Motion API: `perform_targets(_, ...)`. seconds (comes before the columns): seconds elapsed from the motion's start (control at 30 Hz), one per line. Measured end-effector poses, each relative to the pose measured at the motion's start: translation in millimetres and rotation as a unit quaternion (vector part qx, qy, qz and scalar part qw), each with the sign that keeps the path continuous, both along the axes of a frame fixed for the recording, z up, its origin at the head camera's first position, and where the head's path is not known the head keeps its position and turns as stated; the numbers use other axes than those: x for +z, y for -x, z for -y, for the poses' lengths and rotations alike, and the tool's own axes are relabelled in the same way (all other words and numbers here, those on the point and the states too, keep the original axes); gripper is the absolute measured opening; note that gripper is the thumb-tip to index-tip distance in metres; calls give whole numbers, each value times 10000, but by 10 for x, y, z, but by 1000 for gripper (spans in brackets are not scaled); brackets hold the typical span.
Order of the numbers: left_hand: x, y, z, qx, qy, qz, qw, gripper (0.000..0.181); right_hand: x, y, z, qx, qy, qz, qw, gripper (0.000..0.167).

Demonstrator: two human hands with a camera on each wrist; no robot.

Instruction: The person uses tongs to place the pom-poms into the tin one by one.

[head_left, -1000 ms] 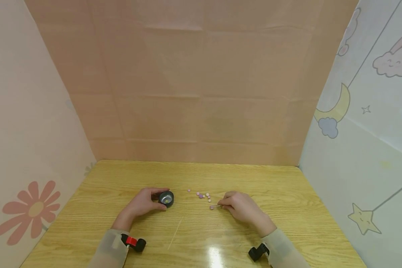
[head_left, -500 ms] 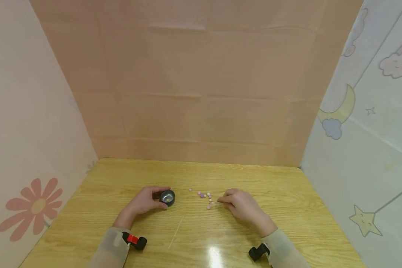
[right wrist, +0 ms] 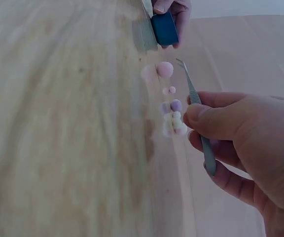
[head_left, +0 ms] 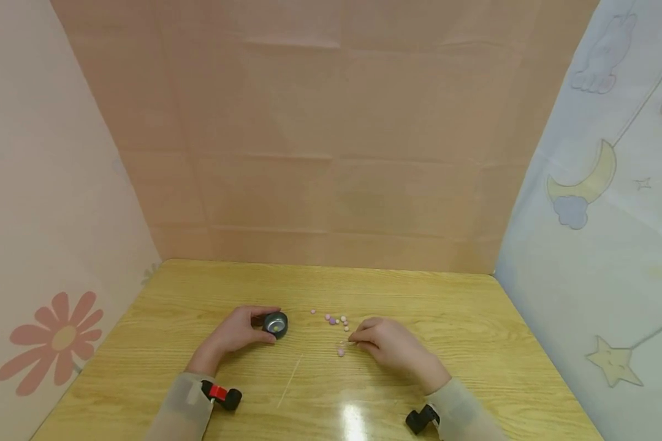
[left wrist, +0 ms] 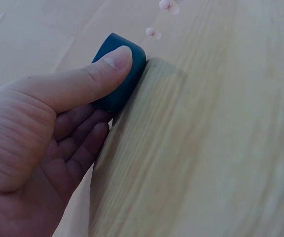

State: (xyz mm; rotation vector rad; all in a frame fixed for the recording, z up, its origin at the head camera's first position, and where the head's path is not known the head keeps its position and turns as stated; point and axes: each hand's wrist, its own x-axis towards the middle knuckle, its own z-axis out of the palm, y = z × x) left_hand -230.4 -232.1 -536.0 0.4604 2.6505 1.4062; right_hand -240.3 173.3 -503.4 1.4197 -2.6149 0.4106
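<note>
My left hand (head_left: 237, 331) holds a small dark round bowl (head_left: 282, 331) by its sides, thumb and fingers around it; a small yellowish thing shows inside. In the left wrist view, the thumb presses along the bowl's wall (left wrist: 100, 52). Between thumb and fingers of my right hand (head_left: 388, 343) is a pair of metal tweezers (right wrist: 195, 101) with bent tips. The tips stand slightly apart, with nothing visible between them. Just nearer than the tips in the head view, a pink ball (head_left: 340, 353) lies on the table, apart from the others.
Several small pink, white and purple balls (head_left: 333, 321) lie grouped beyond the tweezers. One lone pink ball (head_left: 312, 312) lies to their left. A wooden table (head_left: 287, 422) carries everything, with a brown sheet (head_left: 331, 190) behind and patterned panels at both sides.
The right hand with the tweezers has shifted left and slightly nearer. The pink ball by the tips has moved left, then nearer. The left hand keeps the bowl in place.
</note>
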Motion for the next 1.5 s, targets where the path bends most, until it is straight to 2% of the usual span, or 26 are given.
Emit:
perform_targets(0.43, -6, 6, -4, -37, 3, 54, 10000, 68, -15, -23, 3, 190, -146, 252, 9994, 22)
perform_targets(0.7, -7, 2, 3, -47, -23, 33, 10000, 69, -11, -27, 32, 107, -223, 145, 9996, 20)
perform_targets(1.07, -15, -35, 17, 5, -5, 11, 10000, 69, 18, 18, 79, 195, 197, -8, 9996, 20)
perform_targets(1.23, -3, -53, 16, 32, -9, 40, 10000, 69, 57, 104, 247, 251, 305, -156, 9991, 22)
perform_targets(1.5, 27, -43, -30, 30, -28, 12, 10000, 68, 159, 258, 723, 321, 610, 47, 9976, 23)
